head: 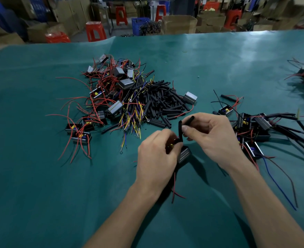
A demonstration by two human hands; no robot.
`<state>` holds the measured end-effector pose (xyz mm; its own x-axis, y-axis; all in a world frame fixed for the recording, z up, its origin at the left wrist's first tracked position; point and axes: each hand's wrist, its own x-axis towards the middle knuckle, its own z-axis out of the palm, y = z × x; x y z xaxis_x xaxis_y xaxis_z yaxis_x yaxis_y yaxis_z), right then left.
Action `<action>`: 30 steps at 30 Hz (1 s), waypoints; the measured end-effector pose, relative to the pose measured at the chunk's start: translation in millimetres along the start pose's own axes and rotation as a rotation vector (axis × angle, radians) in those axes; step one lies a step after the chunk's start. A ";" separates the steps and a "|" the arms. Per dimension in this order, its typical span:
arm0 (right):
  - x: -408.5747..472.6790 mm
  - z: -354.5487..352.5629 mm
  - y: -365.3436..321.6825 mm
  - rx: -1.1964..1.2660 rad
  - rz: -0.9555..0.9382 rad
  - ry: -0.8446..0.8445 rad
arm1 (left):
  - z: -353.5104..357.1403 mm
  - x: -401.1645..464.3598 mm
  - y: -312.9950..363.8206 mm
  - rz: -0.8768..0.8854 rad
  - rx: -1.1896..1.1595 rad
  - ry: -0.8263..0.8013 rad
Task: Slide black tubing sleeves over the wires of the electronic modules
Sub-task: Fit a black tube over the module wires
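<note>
A black tubing sleeve (180, 130) stands nearly upright between the person's two hands, just above the green table mat (40, 176), its lower end meeting the wires at the top of a small electronic module (183, 154). The left hand (156, 158) is curled around that module, fingers wrapped over its wire end, where a bit of yellow shows; the grey ribbed face of the module pokes out to the right of the fingers, and red wires (174, 190) trail down from under the palm onto the mat. The right hand (213, 138) pinches the sleeve near its upper part with thumb and forefinger, and a second black sleeve (189, 119) sticks out up and to the left from the same grip. Behind the hands lies a heap of loose black sleeves (162, 102), touching a bundle of yellow and blue wires with ring terminals (133, 117). Further left, a tangled pile of modules with red wires (104, 90) spreads over the mat. To the right of the right hand sits a cluster of modules whose wires already wear black sleeves (260, 127). Red stools (95, 31) and cardboard boxes (179, 24) stand beyond the table's far edge.
</note>
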<state>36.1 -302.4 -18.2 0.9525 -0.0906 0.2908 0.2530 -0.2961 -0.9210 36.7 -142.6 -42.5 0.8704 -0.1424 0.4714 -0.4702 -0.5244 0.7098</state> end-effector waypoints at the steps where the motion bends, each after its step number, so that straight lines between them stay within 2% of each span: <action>1: 0.1 -0.3 0.3 -0.017 0.002 -0.005 | 0.5 -1.0 0.9 0.006 -0.005 0.008; 5: 0.2 -2.1 1.0 -0.043 0.012 -0.017 | 2.8 -3.8 1.8 0.016 0.004 0.052; 15: -0.4 -7.3 1.5 -0.025 0.038 -0.087 | 3.3 -2.6 -3.7 0.025 0.017 0.043; 24: 1.1 -12.1 4.5 -0.048 0.073 -0.145 | 5.0 2.0 -10.9 -0.060 -0.121 -0.051; 30: 1.8 -13.2 5.8 -0.079 0.116 -0.158 | 6.2 1.4 -9.4 -0.026 -0.089 -0.052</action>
<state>37.1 -316.8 -19.6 0.9908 0.0200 0.1341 0.1321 -0.3662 -0.9211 43.2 -143.1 -51.7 0.8877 -0.1740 0.4263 -0.4566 -0.4520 0.7664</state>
